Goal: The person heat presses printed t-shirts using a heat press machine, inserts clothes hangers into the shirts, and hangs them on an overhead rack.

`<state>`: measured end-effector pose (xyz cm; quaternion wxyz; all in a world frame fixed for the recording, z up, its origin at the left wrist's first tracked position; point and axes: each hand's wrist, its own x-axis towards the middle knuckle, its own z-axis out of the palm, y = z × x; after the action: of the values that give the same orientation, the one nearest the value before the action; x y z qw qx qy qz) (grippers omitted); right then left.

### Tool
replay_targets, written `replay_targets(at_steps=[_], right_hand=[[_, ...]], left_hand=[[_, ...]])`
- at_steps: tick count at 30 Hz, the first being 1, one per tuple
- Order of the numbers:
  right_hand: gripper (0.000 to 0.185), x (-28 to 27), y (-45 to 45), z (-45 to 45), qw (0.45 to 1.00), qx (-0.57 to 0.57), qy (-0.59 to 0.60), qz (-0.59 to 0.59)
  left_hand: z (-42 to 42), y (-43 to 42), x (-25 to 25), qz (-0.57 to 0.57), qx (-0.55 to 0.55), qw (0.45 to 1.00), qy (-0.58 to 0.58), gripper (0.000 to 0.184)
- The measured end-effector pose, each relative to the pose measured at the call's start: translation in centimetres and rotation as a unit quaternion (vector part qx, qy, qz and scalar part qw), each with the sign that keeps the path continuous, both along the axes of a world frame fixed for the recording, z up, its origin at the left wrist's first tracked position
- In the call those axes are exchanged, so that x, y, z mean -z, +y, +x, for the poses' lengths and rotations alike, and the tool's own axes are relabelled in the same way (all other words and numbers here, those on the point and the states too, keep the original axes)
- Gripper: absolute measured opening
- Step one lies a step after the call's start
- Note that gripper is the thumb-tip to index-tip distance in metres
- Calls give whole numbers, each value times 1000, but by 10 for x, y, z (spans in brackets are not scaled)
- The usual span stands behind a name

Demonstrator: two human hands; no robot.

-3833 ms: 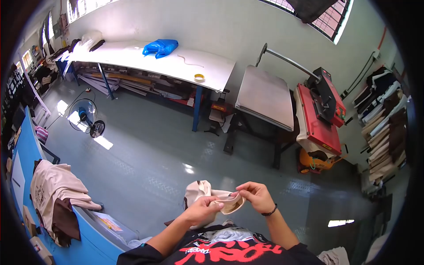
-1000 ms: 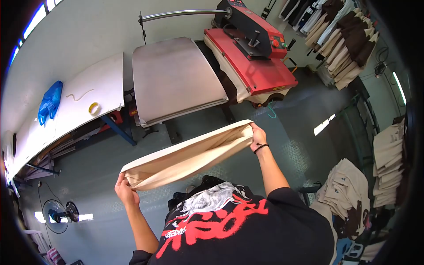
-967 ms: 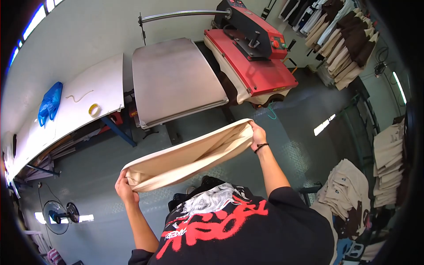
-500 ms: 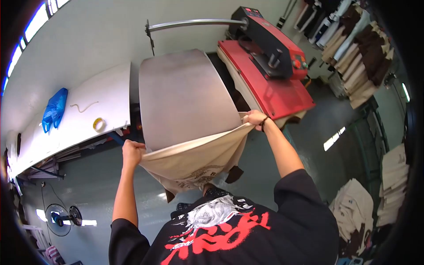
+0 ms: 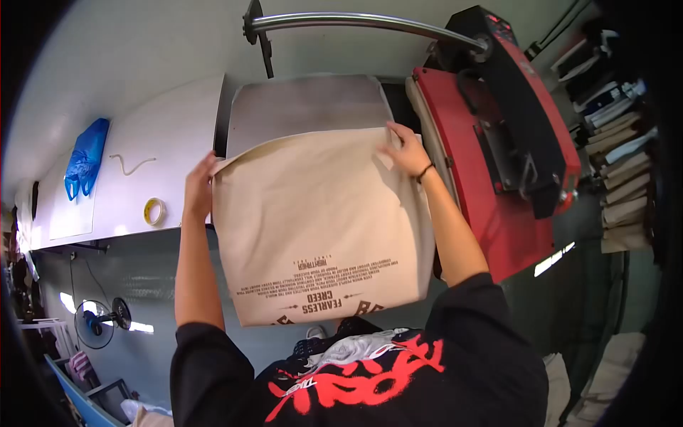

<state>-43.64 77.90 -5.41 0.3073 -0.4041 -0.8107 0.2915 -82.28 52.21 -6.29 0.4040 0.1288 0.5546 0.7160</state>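
Observation:
A beige printed garment (image 5: 320, 206) lies over the near part of the grey press plate (image 5: 306, 107), whose far part shows bare. Dark lettering, upside down in view, runs across the cloth near its lower edge. At the garment's upper left corner, my left hand (image 5: 201, 186) has its fingers closed on the hem. Near the upper right corner, my right hand (image 5: 407, 151), with a dark bracelet at the wrist, has thumb and fingers bent and apart against the cloth.
Right of the plate stands a red heat press (image 5: 491, 178) under a metal bar (image 5: 370, 21). On the left, a white table (image 5: 128, 192) bears a blue bag (image 5: 87, 160) and a tape roll (image 5: 154, 211). A fan (image 5: 103, 317) stands lower left; clothes (image 5: 626, 171) hang at right.
The garment, earlier bunched, then stretched open between both hands, has been drawn away from my body over the plate. Its printed face now lies spread. The right hand's fingers have loosened.

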Motion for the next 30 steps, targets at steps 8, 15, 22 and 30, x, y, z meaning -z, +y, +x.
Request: replay_targets(at_steps=[8,15,22,30], right_hand=[[14,22,74,-67,965,128,-38,226],[26,21,217,-142,983,139,-26,120],[29,44,222,-131,970,64,-231,-36],[29,48,229,-138,956,68,-278,-61]], left_hand=[[-8,81,13,-137,-109,711,681,27],[-85,217,5,-181,-121,676,705,27],[-77,221,9,-349,-3,745,568,26],[-95,210,2,-366,159,828,393,47]])
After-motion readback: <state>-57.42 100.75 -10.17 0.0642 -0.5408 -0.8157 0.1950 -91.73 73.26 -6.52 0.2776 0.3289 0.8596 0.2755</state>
